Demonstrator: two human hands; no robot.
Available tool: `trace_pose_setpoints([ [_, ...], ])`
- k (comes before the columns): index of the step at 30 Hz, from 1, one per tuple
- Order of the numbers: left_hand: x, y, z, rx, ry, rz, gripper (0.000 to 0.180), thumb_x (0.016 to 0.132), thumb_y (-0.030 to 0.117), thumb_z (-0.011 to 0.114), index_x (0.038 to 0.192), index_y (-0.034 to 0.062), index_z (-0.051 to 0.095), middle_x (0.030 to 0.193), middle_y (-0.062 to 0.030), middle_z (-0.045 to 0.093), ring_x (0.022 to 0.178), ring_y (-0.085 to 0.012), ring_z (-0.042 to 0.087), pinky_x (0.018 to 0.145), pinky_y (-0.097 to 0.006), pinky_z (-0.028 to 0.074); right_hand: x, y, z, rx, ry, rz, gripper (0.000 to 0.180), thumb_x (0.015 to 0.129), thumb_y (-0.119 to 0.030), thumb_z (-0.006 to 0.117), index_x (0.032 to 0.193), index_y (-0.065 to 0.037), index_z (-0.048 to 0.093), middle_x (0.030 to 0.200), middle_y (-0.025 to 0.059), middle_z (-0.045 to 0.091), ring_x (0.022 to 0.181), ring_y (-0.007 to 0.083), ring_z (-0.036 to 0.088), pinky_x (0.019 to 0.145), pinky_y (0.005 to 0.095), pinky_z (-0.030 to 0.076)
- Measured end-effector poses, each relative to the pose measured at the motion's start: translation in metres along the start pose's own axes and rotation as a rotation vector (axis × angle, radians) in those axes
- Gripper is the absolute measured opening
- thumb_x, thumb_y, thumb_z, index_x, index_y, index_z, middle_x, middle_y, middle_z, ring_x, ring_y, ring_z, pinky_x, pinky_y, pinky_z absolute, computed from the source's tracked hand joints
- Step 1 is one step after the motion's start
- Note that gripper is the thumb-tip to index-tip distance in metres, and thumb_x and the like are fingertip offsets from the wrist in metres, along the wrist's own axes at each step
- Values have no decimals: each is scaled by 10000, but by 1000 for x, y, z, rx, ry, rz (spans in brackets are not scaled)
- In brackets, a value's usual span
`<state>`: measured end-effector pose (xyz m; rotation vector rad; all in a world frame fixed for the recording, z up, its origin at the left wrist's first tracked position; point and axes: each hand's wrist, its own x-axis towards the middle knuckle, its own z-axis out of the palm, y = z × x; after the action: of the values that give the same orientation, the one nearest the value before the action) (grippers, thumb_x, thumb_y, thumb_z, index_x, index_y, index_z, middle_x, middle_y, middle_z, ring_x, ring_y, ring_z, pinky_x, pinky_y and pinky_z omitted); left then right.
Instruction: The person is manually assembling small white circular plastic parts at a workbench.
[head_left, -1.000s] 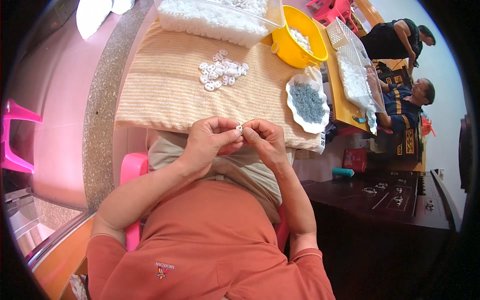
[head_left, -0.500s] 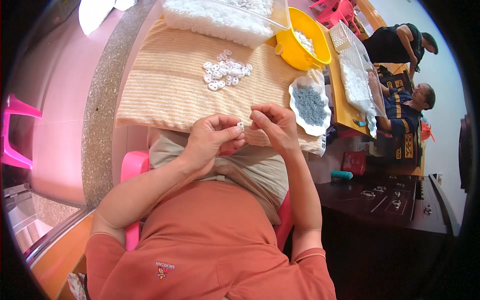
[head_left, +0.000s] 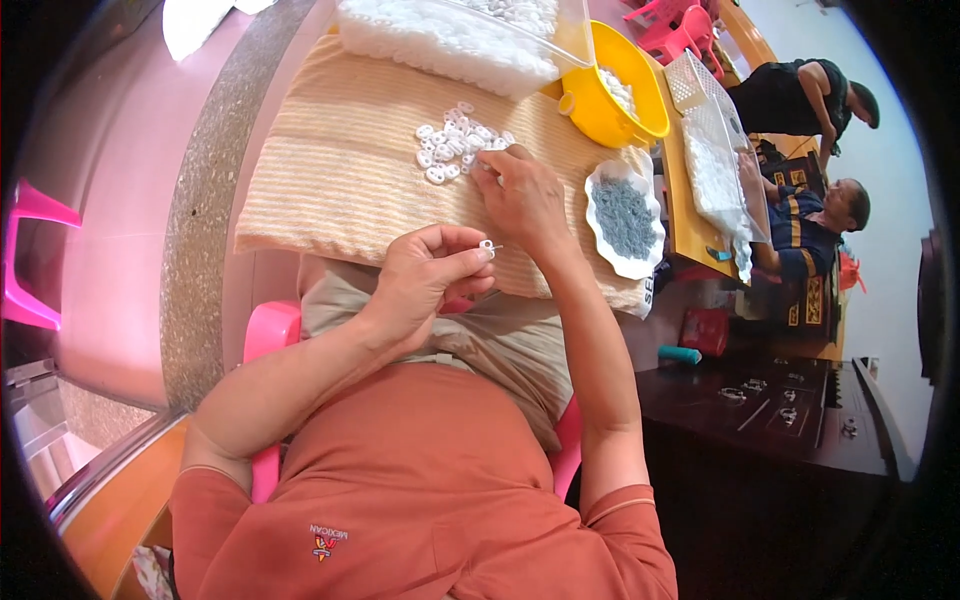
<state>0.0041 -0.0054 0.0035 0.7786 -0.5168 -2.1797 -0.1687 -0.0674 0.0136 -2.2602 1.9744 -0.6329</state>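
The left hand (head_left: pixel 432 272) pinches a small white ring (head_left: pixel 486 246) with a thin metal pin through it between thumb and forefinger, held just above the near edge of a striped beige cloth (head_left: pixel 340 170) spread over the worktop, while the right hand (head_left: pixel 522 196) stretches forward, fingers curled down and touching the edge of a loose heap of white rings (head_left: pixel 455 150) on the cloth (whether it has already nipped one up cannot be told from this angle). Beside the right wrist lies a white scalloped dish (head_left: pixel 624 216) filled with grey pins, and beyond the heap stand a clear tub of white parts (head_left: pixel 455 40) and a yellow bowl (head_left: pixel 612 95) holding more white pieces. Further right, two other people sit at a neighbouring table behind a white mesh basket (head_left: pixel 700 80). The step in hand looks like assembly by hand, a ring held ready on its pin while the free hand fetches the next piece. The next move seems to call for a fine fingertip pick of a single ring from the heap without scattering the rest, then a steady meeting of the two hands so the small hole lines up with the pin.
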Motion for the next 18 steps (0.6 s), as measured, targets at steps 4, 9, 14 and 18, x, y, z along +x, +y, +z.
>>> trace_pose_setpoints([
  [4,1,-2,-1,-21,-24,13,150,864,55,672,998,35,609,852,-37,659,723,-118,663,635,-231,554,0,2,0,21,-32,-28,179,851,-227,601,944,-99,686,939,134,654,832,362,642,733,462,501],
  [9,1,-3,-1,-14,-8,10,141,865,49,669,992,32,610,854,-39,658,711,-119,658,637,-234,555,-4,1,-4,76,-70,-31,150,837,-195,600,904,-79,668,939,132,655,868,355,635,764,450,499],
  [14,0,-2,1,11,1,-5,138,866,45,667,990,28,609,852,-40,651,719,-120,653,642,-235,556,-10,9,-3,72,-26,-154,183,829,-139,632,988,-63,682,902,130,662,822,322,642,724,412,498],
  [18,-1,-2,2,-4,-3,12,134,866,50,669,986,32,611,846,-39,648,722,-116,649,641,-231,554,-19,11,-11,75,-25,-142,203,821,-111,631,1013,-72,687,890,132,655,844,322,631,730,407,496],
])
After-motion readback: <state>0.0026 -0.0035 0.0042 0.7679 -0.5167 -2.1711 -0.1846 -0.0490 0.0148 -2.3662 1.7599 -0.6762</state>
